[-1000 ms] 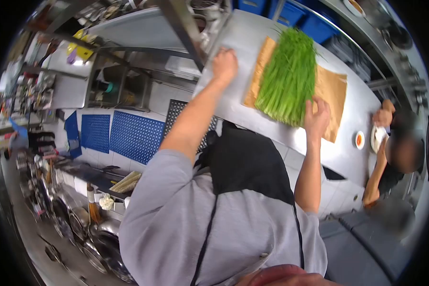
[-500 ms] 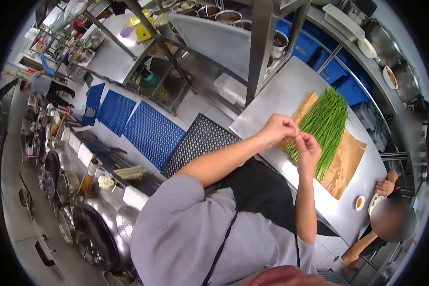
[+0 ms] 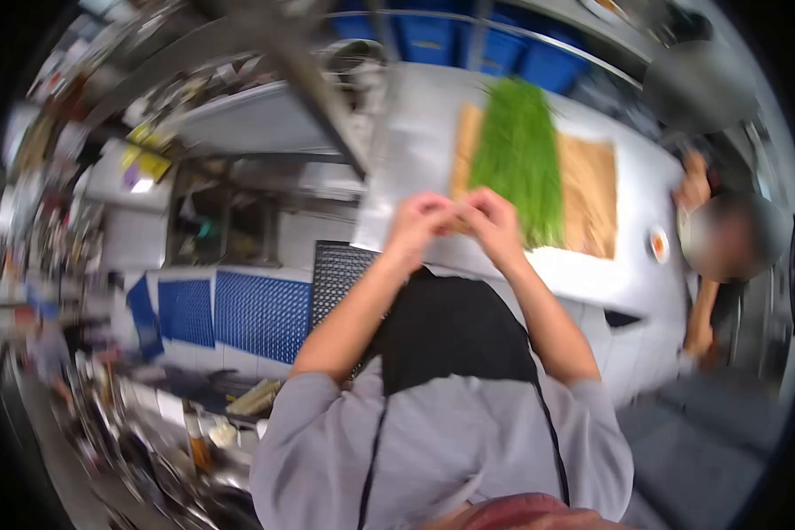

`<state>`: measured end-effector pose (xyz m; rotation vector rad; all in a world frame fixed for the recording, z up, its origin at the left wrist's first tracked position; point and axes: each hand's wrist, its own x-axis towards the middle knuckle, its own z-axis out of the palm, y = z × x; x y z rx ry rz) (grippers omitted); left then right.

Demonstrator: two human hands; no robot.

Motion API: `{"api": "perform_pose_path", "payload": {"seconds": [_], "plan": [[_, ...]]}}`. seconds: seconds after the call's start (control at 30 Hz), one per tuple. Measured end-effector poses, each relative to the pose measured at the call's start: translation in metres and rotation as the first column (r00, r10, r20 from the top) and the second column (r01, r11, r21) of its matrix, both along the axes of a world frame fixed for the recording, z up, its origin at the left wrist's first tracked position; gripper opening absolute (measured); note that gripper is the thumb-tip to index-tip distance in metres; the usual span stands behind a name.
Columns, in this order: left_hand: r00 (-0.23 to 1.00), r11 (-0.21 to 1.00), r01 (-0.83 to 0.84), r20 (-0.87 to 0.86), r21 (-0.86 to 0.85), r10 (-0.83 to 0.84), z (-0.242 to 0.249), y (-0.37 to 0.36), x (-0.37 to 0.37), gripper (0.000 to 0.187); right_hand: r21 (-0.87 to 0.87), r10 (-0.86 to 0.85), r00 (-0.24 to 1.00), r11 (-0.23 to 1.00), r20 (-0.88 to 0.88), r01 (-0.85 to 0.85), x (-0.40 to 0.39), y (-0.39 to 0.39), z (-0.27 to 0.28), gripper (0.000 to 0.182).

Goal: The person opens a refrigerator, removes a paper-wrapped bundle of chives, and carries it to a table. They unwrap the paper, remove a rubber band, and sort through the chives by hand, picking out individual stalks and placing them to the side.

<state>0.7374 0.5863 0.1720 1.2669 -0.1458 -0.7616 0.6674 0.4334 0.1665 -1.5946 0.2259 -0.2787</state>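
My left hand (image 3: 421,228) and my right hand (image 3: 493,226) meet fingertip to fingertip at the table's near edge. Both are closed in a pinch; whatever sits between the fingers is too small and blurred to make out. Just beyond them a large bunch of long green chives (image 3: 518,163) lies on brown paper (image 3: 589,194), which shows on both sides of the greens. The paper rests on a steel worktable (image 3: 415,146).
A small bowl with orange-red contents (image 3: 659,245) stands at the table's right, near another person's hand (image 3: 693,183). Blue bins (image 3: 495,44) sit behind the table. A steel shelf post (image 3: 314,88) rises at the left; blue mats (image 3: 261,309) cover part of the floor.
My view has turned, so the table and chives appear more upright and farther left. My hands stay pinched together and now show nearer the table's front edge, beside the chives' lower left.
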Motion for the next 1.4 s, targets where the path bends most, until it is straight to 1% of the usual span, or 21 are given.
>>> {"api": "perform_pose_path", "payload": {"seconds": [0.03, 0.1, 0.17, 0.23, 0.3, 0.33, 0.4, 0.47, 0.5, 0.57, 0.67, 0.7, 0.83, 0.93, 1.03, 1.1, 1.13, 1.23, 1.27, 1.37, 1.4], "plan": [[1.0, 1.0, -0.011, -0.005, 0.0, 0.011, 0.005, -0.002, -0.002, 0.011, 0.135, 0.012, 1.0, 0.991, 0.02, -0.014, -0.003, 0.004, 0.009, 0.011], [1.0, 1.0, 0.019, 0.022, 0.023, -0.019, 0.004, -0.002, 0.001, 0.01, 0.025, -0.011, 0.999, 1.0, 0.032, 0.01, -0.006, 0.002, 0.01, 0.013], [0.988, 0.992, 0.111, -0.1, -0.055, -0.116, -0.007, -0.001, 0.007, 0.009, 0.066, -0.033, 0.999, 0.997, -0.038, 0.036, -0.01, -0.005, 0.007, 0.012], [0.973, 0.977, 0.209, -0.093, -0.051, -0.213, -0.007, -0.005, 0.007, 0.012, 0.086, -0.065, 0.996, 0.994, -0.067, 0.07, -0.023, -0.012, 0.004, 0.012], [0.967, 0.966, 0.255, -0.019, 0.046, -0.255, 0.0, -0.017, 0.004, 0.016, 0.077, -0.114, 0.991, 0.99, -0.066, 0.119, -0.037, -0.018, 0.003, 0.011], [0.963, 0.959, 0.266, 0.021, 0.092, -0.269, 0.001, -0.023, 0.004, 0.018, 0.145, -0.155, 0.985, 0.976, -0.073, 0.164, -0.048, -0.025, 0.004, 0.009], [0.954, 0.962, 0.231, 0.161, 0.144, -0.253, -0.01, -0.032, 0.009, 0.021, -0.088, -0.313, 0.949, 0.947, -0.025, 0.31, -0.074, -0.056, -0.018, 0.009], [0.935, 0.974, 0.092, 0.319, 0.206, -0.155, -0.029, -0.038, 0.018, 0.024, -0.314, -0.512, 0.859, 0.819, -0.024, 0.48, -0.106, -0.089, -0.023, 0.01], [0.873, 0.96, 0.008, 0.466, 0.279, -0.143, -0.039, -0.041, 0.025, 0.027, -0.476, -0.609, 0.788, 0.721, -0.09, 0.503, -0.12, -0.108, -0.031, 0.012], [0.685, 0.907, -0.175, 0.709, 0.384, -0.168, -0.056, -0.047, 0.038, 0.032, -0.694, -0.742, 0.651, 0.555, -0.163, 0.459, -0.134, -0.134, -0.034, 0.015], [0.435, 0.841, -0.299, 0.849, 0.451, -0.3, -0.072, -0.064, 0.052, 0.041, -0.818, -0.728, 0.669, 0.473, -0.153, 0.328, -0.138, -0.161, -0.046, 0.016], [0.474, 0.822, -0.292, 0.821, 0.488, -0.318, -0.072, -0.067, 0.053, 0.041, -0.863, -0.708, 0.69, 0.434, -0.149, 0.259, -0.135, -0.163, -0.047, 0.016], [0.585, 0.753, -0.254, 0.716, 0.607, -0.38, -0.07, -0.076, 0.063, 0.043, -0.919, -0.716, 0.697, 0.248, 0.039, 0.306, -0.128, -0.157, -0.036, 0.014], [0.66, 0.774, -0.156, 0.648, 0.613, -0.38, -0.074, -0.078, 0.072, 0.044, -0.854, -0.644, 0.742, 0.267, 0.187, 0.447, -0.12, -0.148, -0.034, 0.014], [0.752, 0.856, -0.02, 0.572, 0.516, -0.328, -0.087, -0.089, 0.076, 0.042, -0.705, -0.557, 0.83, 0.573, 0.038, 0.417, -0.093, -0.13, -0.031, 0.016], [0.811, 0.882, 0.017, 0.509, 0.47, -0.287, -0.09, -0.095, 0.071, 0.041, -0.703, -0.488, 0.873, 0.629, -0.023, 0.333, -0.073, -0.116, -0.021, 0.023], [0.804, 0.899, 0.023, 0.526, 0.437, -0.276, -0.085, -0.098, 0.066, 0.049, -0.697, -0.445, 0.894, 0.659, -0.057, 0.284, -0.065, -0.11, -0.016, 0.027], [0.844, 0.927, -0.024, 0.505, 0.374, -0.181, -0.077, -0.103, 0.059, 0.064, -0.828, -0.411, 0.905, 0.542, -0.113, 0.143, -0.053, -0.1, -0.01, 0.038], [0.831, 0.916, -0.067, 0.529, 0.396, -0.168, -0.079, -0.1, 0.061, 0.075, -0.841, -0.396, 0.914, 0.521, -0.088, 0.145, -0.052, -0.102, -0.021, 0.047], [0.85, 0.878, -0.208, 0.524, 0.432, -0.057, -0.1, -0.092, 0.067, 0.078, -0.776, -0.365, 0.897, 0.629, -0.25, 0.04, -0.05, -0.104, -0.017, 0.048], [0.92, 0.915, -0.132, 0.39, 0.381, -0.03, -0.078, -0.095, 0.059, 0.077, -0.829, -0.399, 0.897, 0.554, -0.19, 0.071, -0.052, -0.103, -0.016, 0.053]]}}
